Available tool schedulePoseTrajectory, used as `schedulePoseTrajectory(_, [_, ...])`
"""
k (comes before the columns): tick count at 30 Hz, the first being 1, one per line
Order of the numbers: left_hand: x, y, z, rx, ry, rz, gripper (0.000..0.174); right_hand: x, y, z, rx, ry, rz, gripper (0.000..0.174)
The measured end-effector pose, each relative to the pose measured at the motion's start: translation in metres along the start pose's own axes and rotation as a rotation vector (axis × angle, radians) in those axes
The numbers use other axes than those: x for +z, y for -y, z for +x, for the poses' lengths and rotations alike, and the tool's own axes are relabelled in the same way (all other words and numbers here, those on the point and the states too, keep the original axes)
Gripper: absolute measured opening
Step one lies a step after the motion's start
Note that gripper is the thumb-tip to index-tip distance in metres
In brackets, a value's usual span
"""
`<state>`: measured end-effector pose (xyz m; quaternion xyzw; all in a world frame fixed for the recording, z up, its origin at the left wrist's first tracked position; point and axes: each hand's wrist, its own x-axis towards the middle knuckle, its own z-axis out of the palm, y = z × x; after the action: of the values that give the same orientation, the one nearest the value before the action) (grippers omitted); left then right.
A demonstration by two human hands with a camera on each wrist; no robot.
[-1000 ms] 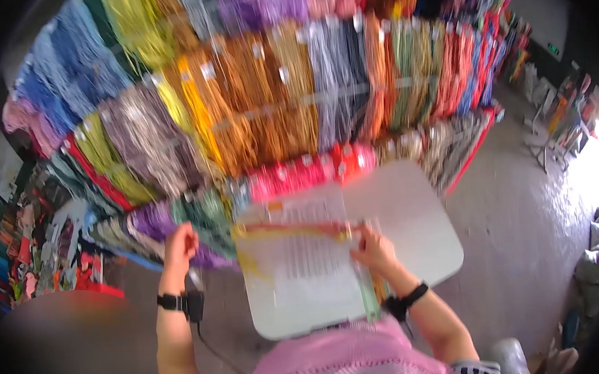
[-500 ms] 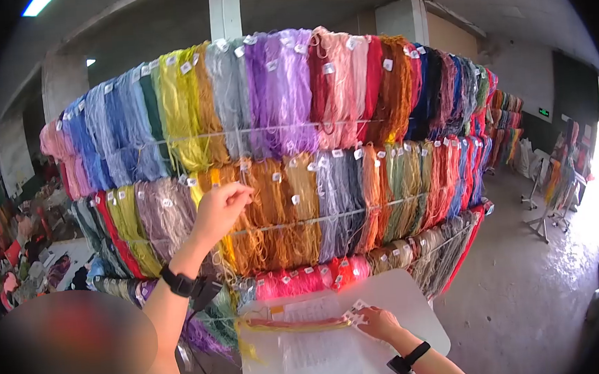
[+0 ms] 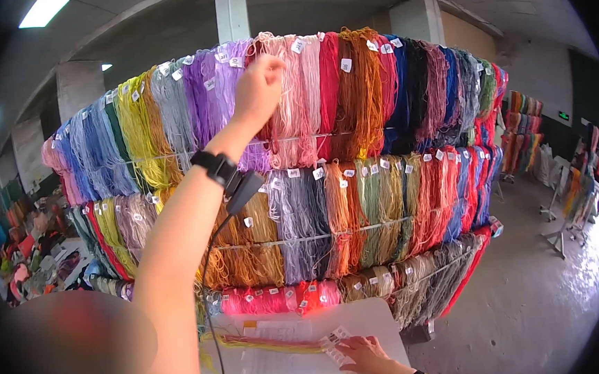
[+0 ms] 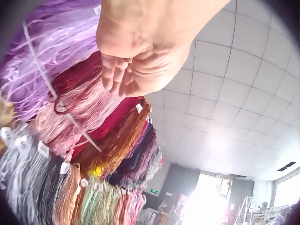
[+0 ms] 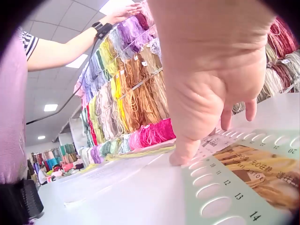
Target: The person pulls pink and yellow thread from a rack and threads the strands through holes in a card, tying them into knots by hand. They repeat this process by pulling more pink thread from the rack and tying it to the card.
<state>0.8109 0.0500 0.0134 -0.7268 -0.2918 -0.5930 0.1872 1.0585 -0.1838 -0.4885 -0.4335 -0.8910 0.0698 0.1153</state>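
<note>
My left hand (image 3: 261, 89) is raised in front of the pink thread skeins (image 3: 294, 111) on the rack's top row, fingers slightly bent and nothing in them. In the left wrist view its fingertips overlap the pink and dark red threads. Down on the white board (image 3: 374, 314), my right hand (image 3: 365, 356) rests on a thread card (image 5: 199, 178) with numbered oval holes and a printed picture. Its thumb touches the card by the holes, and the other fingertips come down farther across it. A bundle of pink and yellow threads (image 3: 276, 343) stretches left from the card.
A tiered rack holds skeins in many colours, with white tags and thin horizontal bars (image 3: 303, 239) across them. A printed sheet (image 3: 264, 370) lies on the board. A cable (image 3: 213, 318) hangs from my left wrist. More thread stands (image 3: 559, 224) are on the floor at right.
My left hand has risen from low beside the board, past the brown skeins, to the top row. The right hand has stayed at the card, its fingers now flatter. The view has tilted up.
</note>
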Motion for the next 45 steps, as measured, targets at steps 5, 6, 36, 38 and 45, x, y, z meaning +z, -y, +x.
schedulePoseTrajectory(5, [0.019,0.010,0.025,-0.062,-0.195,0.219,0.033,-0.005,-0.023,-0.001,-0.104,0.055,0.091,0.063])
schedulePoseTrajectory(6, [0.023,0.007,0.026,-0.110,-0.219,0.298,0.032,-0.004,-0.023,0.001,-0.116,0.051,0.100,0.063])
schedulePoseTrajectory(36, [-0.034,-0.045,-0.121,-0.273,0.425,-0.706,0.022,-0.278,0.040,0.174,-0.094,-0.762,0.846,0.025])
schedulePoseTrajectory(38, [-0.028,-0.051,-0.134,-0.211,0.419,-0.601,0.021,-0.342,0.054,0.214,-0.296,-0.694,1.234,0.027])
schedulePoseTrajectory(45, [-0.001,-0.005,-0.095,-0.190,0.500,-0.476,0.044,-0.404,0.055,0.237,-0.295,-0.640,1.366,0.024])
